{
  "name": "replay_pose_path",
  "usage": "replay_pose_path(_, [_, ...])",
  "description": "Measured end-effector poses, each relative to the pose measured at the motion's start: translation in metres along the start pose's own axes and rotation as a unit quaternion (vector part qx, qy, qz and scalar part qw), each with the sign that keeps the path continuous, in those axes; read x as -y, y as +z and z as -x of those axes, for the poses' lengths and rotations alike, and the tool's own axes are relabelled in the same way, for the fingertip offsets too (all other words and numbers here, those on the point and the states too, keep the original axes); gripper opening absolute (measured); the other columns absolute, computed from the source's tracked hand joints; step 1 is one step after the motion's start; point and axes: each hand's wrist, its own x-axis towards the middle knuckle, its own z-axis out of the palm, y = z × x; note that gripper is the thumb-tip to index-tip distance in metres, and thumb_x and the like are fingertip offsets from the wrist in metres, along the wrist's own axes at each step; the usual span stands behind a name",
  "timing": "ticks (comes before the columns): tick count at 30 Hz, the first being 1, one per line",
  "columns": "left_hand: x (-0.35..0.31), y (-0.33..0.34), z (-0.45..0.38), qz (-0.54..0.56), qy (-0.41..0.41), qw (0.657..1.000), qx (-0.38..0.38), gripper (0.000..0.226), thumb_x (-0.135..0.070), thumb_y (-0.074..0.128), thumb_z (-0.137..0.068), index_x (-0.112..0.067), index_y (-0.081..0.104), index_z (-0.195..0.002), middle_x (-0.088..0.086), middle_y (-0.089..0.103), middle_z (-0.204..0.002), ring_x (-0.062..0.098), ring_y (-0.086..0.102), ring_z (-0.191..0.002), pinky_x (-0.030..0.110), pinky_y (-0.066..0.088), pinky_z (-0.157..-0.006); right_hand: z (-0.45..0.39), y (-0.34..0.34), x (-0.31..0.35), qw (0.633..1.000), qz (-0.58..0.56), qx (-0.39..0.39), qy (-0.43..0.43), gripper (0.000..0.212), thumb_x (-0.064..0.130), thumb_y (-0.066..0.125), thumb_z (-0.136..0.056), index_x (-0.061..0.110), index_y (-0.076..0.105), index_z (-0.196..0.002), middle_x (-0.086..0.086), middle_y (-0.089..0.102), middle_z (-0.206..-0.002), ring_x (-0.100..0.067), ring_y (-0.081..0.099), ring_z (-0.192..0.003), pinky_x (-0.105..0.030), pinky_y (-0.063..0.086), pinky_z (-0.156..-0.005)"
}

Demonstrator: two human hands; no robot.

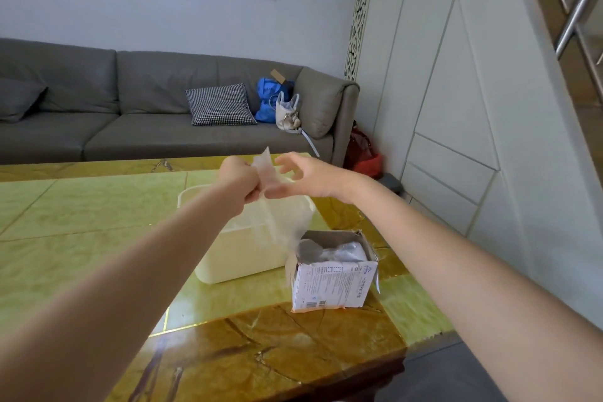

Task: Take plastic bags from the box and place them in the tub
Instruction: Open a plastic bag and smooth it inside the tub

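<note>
A clear plastic bag hangs in the air above the white tub. My left hand grips the bag's top in a fist. My right hand is right beside it with fingers spread, its thumb touching the bag. The bag's lower end trails down toward the open white cardboard box, which stands just right of the tub and holds more clear bags.
Tub and box stand on a green and brown marble table, near its right edge. Behind the table is a grey sofa with a checked cushion and bags. White cabinets line the right side.
</note>
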Motion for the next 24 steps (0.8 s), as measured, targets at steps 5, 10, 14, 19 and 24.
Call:
replay_pose_path(5, [-0.003,-0.008,-0.002,-0.151,0.1,0.982,-0.054,0.024,-0.009,0.055,-0.085,-0.01,0.046,-0.062,0.004,0.048,-0.059,0.02,0.047,-0.057,0.025,0.039,-0.048,-0.006,0.01,0.005,0.991,-0.122,0.056,-0.019,0.085,0.04,0.075,-0.074,0.023,0.029,-0.143,0.009,0.049,-0.13,-0.011,0.046,-0.125,-0.031,0.035,-0.107])
replay_pose_path(10, [-0.006,-0.013,-0.005,-0.11,0.12,0.985,-0.062,0.044,-0.042,0.071,-0.077,-0.01,0.048,-0.057,0.001,0.057,-0.047,0.011,0.055,-0.041,0.031,0.055,-0.06,-0.011,0.009,0.014,0.984,-0.174,-0.045,-0.007,0.085,0.038,0.077,-0.074,0.021,0.032,-0.143,0.003,0.048,-0.129,-0.011,0.046,-0.122,-0.03,0.034,-0.106])
replay_pose_path(14, [-0.001,-0.015,-0.009,-0.108,0.133,0.983,-0.065,0.034,-0.034,0.071,-0.079,-0.011,0.051,-0.065,0.002,0.062,-0.06,0.004,0.056,-0.039,0.017,0.043,-0.041,-0.014,0.007,0.01,0.982,-0.143,-0.12,0.019,0.026,0.016,0.071,-0.082,0.009,0.064,-0.106,-0.001,0.06,-0.09,-0.009,0.055,-0.079,-0.019,0.043,-0.069])
replay_pose_path(19, [0.002,-0.032,-0.016,-0.19,0.145,0.97,0.035,0.023,-0.021,0.07,-0.082,-0.019,0.047,-0.077,0.0,0.065,-0.066,0.009,0.062,-0.056,0.016,0.04,-0.041,-0.022,-0.006,-0.006,0.919,-0.254,-0.29,0.087,0.015,-0.003,0.061,-0.08,0.007,0.071,-0.079,-0.003,0.061,-0.062,-0.012,0.052,-0.055,-0.018,0.042,-0.051])
replay_pose_path(24, [0.007,-0.062,-0.037,-0.203,0.104,0.974,-0.009,0.017,-0.01,0.057,-0.088,-0.011,0.058,-0.071,0.007,0.066,-0.07,0.007,0.059,-0.043,0.015,0.045,-0.039,-0.034,-0.014,-0.009,0.915,-0.204,-0.336,0.089,0.025,-0.003,0.041,-0.089,0.008,0.064,-0.09,-0.005,0.058,-0.066,-0.016,0.046,-0.053,-0.018,0.035,-0.039])
